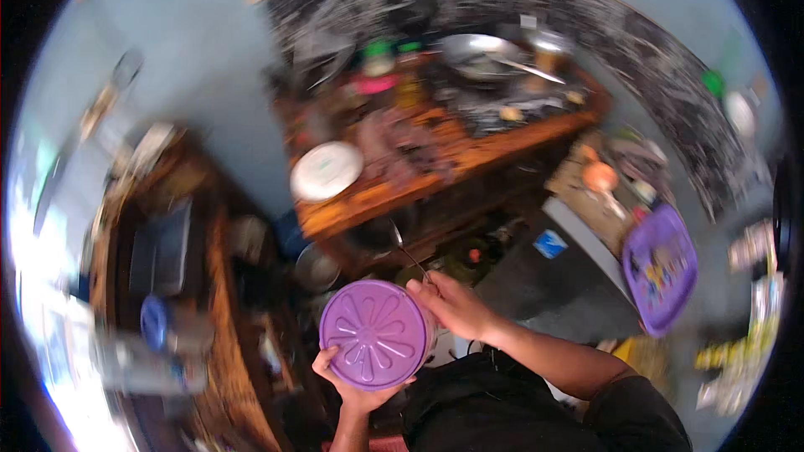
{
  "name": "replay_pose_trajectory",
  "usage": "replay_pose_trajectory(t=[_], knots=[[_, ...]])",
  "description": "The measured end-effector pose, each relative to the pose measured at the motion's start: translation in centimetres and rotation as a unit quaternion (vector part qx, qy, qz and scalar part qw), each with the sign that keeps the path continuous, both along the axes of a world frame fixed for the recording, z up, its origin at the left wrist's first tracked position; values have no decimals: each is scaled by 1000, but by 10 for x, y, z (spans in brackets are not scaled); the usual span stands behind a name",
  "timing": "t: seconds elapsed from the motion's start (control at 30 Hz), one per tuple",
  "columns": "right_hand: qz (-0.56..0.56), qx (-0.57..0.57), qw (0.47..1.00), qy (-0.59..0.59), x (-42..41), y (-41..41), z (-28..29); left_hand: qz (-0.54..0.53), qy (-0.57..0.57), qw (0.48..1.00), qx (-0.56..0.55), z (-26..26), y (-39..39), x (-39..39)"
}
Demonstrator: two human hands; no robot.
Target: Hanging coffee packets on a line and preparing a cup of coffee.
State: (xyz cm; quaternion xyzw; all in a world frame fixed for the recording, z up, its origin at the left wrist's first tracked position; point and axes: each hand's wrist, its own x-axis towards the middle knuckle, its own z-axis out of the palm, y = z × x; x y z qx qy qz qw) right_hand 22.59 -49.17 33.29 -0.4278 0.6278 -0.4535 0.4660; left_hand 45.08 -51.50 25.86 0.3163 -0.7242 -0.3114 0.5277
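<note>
My left hand (361, 389) grips a round container with a purple lid (375, 334) from below and the left side; the lid bears a raised petal pattern. At the container's upper right, my right hand (453, 306) holds a metal spoon (408, 253) by its handle, its bowl end pointing up and away from me. The right thumb is against or close beside the container's edge. Most of the container's body is hidden under the lid.
Ahead is a wooden table (389, 204) with a white plate (327, 171), a cloth and a metal pan (482, 53) on a stove. A purple tray (681, 301) lies to the right. A wooden shelf unit (226, 326) stands at the left.
</note>
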Motion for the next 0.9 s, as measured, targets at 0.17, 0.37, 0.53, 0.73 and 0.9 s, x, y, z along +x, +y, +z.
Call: replay_pose_trajectory(t=[0.17,0.37,0.53,0.73,0.9], knots=[[-237,-128,956,-117,-71,103,-11,-216,35,975,32,24,-18,-98],[-351,-121,849,-377,-96,199,-1,-417,-2,908,40,55,42,-200],[-392,-215,800,-401,-141,287,-42,-504,-162,848,-37,125,95,-283],[-434,-261,806,-308,-160,356,-64,-576,-244,772,-115,156,151,-335],[-479,-278,755,-352,-154,382,-58,-632,-228,731,-117,137,172,-362]])
